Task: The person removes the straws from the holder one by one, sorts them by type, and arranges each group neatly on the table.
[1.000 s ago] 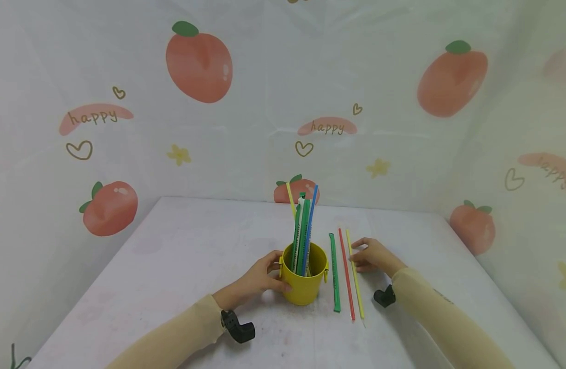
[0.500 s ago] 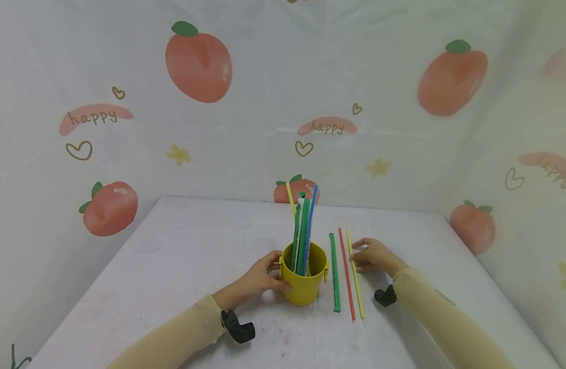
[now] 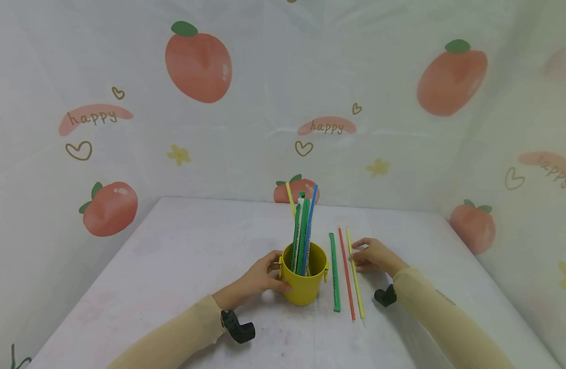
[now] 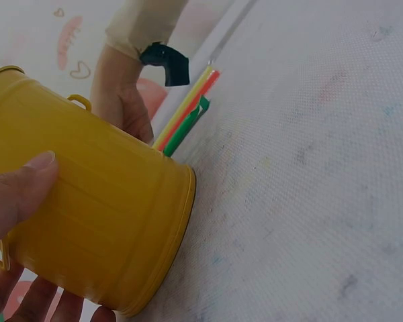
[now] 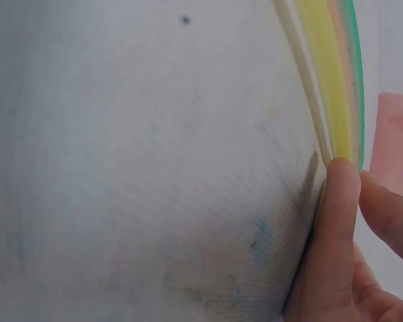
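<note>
My left hand (image 3: 260,279) grips a small yellow bucket (image 3: 302,289) by its side, thumb toward me and fingers round the back. Several wrapped straws stand upright in the bucket: green ones (image 3: 305,225), a blue one (image 3: 313,205) and a yellow one leaning left. To its right, three straws lie side by side on the table: green (image 3: 335,277), red (image 3: 346,277) and yellow (image 3: 358,292). My right hand (image 3: 374,255) is at the upper part of the lying yellow straw, pinching it between thumb and finger; in the right wrist view the thumb tip (image 5: 342,174) covers part of it.
The white table (image 3: 209,230) carries faint coloured stains. Behind and beside it hangs a white curtain (image 3: 255,77) printed with red fruit. The bucket has small side handles (image 4: 80,102). A black wrist camera (image 3: 238,326) sits on the left sleeve, another (image 3: 385,296) on the right.
</note>
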`<action>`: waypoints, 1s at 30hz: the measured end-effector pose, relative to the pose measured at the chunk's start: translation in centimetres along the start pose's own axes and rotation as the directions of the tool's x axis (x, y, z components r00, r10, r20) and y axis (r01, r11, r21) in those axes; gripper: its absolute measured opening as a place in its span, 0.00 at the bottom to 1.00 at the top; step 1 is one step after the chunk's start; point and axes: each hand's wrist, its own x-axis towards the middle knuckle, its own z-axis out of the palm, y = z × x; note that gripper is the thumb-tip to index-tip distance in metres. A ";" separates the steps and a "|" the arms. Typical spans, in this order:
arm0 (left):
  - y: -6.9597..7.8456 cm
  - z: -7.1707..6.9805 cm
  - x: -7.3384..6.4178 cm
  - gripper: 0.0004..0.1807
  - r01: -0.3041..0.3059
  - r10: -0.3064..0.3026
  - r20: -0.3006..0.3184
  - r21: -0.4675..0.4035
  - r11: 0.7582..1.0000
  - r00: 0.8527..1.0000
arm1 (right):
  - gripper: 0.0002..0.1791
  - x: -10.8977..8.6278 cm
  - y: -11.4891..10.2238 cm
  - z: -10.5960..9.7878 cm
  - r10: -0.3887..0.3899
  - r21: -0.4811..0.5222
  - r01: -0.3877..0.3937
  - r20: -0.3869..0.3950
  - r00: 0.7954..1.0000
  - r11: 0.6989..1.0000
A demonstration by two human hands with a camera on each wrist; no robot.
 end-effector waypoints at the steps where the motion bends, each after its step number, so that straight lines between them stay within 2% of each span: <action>1: 0.0 0.0 0.0 0.39 -0.001 0.001 -0.003 0.002 1.000 1.000 | 0.29 0.0 0.0 0.0 0.001 0.004 -0.001 0.001 1.000 1.000; 17: -0.4 0.0 0.1 0.38 -0.022 0.022 0.008 -0.018 1.000 1.000 | 0.29 0.2 -0.3 0.0 0.014 0.031 -0.014 -0.006 1.000 0.999; 30: -0.5 -0.1 0.2 0.39 -0.025 0.024 0.010 0.005 1.000 1.000 | 0.29 0.2 -0.4 0.1 0.038 -0.012 -0.038 -0.011 0.999 0.999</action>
